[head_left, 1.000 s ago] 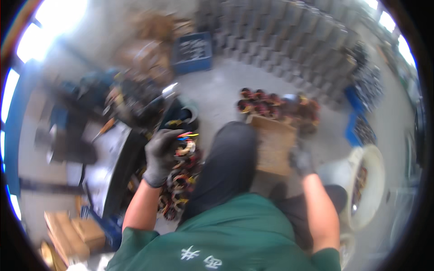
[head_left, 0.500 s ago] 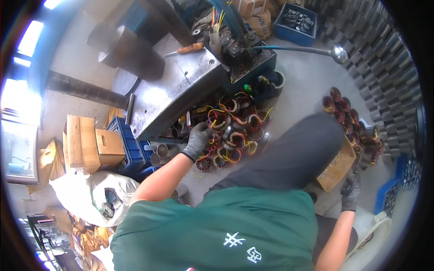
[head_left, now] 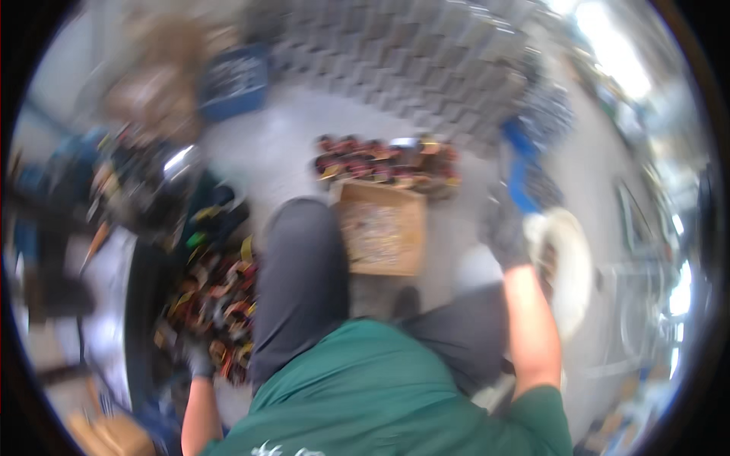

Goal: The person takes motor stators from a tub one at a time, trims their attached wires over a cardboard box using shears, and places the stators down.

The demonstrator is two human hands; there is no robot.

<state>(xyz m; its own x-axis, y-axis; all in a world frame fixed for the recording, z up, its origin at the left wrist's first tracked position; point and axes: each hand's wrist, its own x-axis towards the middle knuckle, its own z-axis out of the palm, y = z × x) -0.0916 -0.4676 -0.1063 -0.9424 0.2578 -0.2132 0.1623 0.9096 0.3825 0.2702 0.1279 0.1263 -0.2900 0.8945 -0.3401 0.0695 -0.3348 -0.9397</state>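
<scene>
Since half a second ago the view has swung back from the bench side toward the floor ahead; frame heavily motion-blurred. Stacked grey parts (head_left: 426,68) fill the far wall area, largest item in view. Concrete floor (head_left: 281,144) below them. Person's dark-trousered knee (head_left: 300,281) runs up the centre. Cardboard box (head_left: 382,228) sits on the floor just right of the knee, open top, contents unclear. Behind the box, a row of red and yellow wound coils (head_left: 384,161). Larger heap of similar coils (head_left: 217,300) lies left of the knee. Blue crate (head_left: 232,80) far left. White round bucket (head_left: 566,262) at right.

Left hand (head_left: 199,359), dark glove, now low at the near edge of the coil heap, touching it; fingers blurred, cannot tell whether they hold anything. Right hand (head_left: 503,232), dark glove, raised beside the bucket; finger state cannot be told.
</scene>
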